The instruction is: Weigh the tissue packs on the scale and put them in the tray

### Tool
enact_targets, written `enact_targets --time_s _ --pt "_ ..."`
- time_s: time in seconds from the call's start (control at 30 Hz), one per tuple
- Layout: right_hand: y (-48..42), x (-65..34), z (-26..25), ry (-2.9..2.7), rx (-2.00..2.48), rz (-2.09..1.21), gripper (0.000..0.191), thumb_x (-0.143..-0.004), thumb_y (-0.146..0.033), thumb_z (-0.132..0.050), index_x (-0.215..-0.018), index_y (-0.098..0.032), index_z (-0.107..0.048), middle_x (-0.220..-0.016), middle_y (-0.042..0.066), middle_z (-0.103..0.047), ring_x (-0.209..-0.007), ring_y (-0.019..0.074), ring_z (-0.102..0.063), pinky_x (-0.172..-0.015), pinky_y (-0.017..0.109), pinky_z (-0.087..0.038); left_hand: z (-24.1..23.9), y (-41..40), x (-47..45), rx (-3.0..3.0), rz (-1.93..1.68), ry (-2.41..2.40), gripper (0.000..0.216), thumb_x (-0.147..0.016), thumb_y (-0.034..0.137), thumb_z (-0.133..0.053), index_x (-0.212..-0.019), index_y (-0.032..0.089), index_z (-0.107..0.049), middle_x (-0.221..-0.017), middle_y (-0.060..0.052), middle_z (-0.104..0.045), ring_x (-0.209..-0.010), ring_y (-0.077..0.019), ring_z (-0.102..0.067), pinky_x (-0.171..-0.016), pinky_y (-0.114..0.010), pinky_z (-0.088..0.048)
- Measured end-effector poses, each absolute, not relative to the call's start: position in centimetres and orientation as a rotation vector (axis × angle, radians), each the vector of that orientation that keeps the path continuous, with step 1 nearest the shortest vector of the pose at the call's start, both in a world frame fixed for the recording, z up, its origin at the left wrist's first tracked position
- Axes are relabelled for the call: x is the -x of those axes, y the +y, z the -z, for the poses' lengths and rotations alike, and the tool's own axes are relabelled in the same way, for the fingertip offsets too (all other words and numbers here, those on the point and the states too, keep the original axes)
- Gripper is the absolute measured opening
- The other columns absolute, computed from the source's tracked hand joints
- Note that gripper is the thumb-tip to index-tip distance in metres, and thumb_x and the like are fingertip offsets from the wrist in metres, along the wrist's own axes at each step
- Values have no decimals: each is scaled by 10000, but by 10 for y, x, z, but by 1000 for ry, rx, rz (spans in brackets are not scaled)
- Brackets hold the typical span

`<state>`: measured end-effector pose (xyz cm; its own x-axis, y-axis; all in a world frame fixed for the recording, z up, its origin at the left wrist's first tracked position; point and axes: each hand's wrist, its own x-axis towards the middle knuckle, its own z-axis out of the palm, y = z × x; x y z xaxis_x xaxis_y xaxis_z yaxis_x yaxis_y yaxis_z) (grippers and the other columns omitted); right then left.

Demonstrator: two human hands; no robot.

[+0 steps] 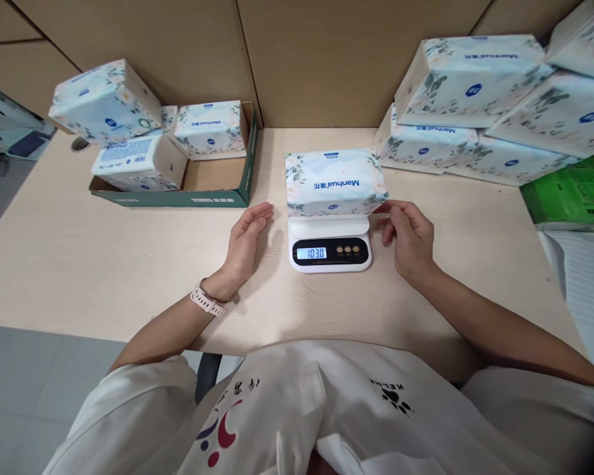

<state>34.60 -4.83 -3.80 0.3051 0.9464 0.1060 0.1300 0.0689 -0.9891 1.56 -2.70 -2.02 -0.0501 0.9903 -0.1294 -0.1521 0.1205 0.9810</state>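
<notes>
Scale: the white scale sat before me on the table, its display reading 103.0.
Weighed pack: one Manhua tissue pack lay across the scale's platform, overhanging its sides.
Left hand: my left hand was left of the scale, fingers straight and together, holding nothing, apart from the pack.
Right hand: my right hand was just right of the scale, fingers loosely curled at the pack's near corner; whether they pinched it I couldn't tell.
Cardboard tray: beyond and left of the scale, the green-walled tray held several tissue packs, one heaped aslant on top; its brown bottom showed.
Green container: far right of the scale, beside stacked packs, was a green plastic container, contents unclear.
</notes>
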Motion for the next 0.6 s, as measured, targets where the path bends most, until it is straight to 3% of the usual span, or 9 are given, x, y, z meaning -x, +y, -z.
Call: enact_targets --time_s 0.37,0.43,0.53,0.6 --pt "-48 -344 38 -1113 1370 -832 364 -1080 -642 -712 -1067 -298 -831 -930 9 -828 -561 112 -470 -683 343 -604 21 -27 -16 -1011 -1224 1196 289 -966 300 -806 -1245 238 -839 -1448 -111 -843 -1470 -303 -752 -1464 -544 -466" --pt "-49 -344 40 -1125 1376 -812 358 -1082 -639 -710 -1088 -305 -836 -1012 26 -854 -609 130 -541 -687 350 -605 22 -27 -16 -1013 -1223 1202 288 -963 306 -811 -1242 243 -840 -1452 -113 -841 -1473 -306 -752 -1464 -545 -466" --pt "-51 -345 43 -1180 1373 -746 344 -1084 -629 -714 -1144 -314 -837 -1166 52 -871 -910 210 -766 -900 420 -683 24 -25 -15 -1027 -1219 1209 295 -961 305 -806 -1248 245 -837 -1466 -116 -834 -1485 -308 -746 -1465 -545 -459" --pt "-52 -345 44 -1225 1373 -688 383 -1081 -662 -709 -1185 -314 -831 -1253 69 -863 -1179 275 -804 -1117 515 -670 24 -25 -15 -1027 -1215 1207 305 -955 309 -812 -1252 243 -837 -1469 -117 -833 -1492 -313 -741 -1468 -552 -451"
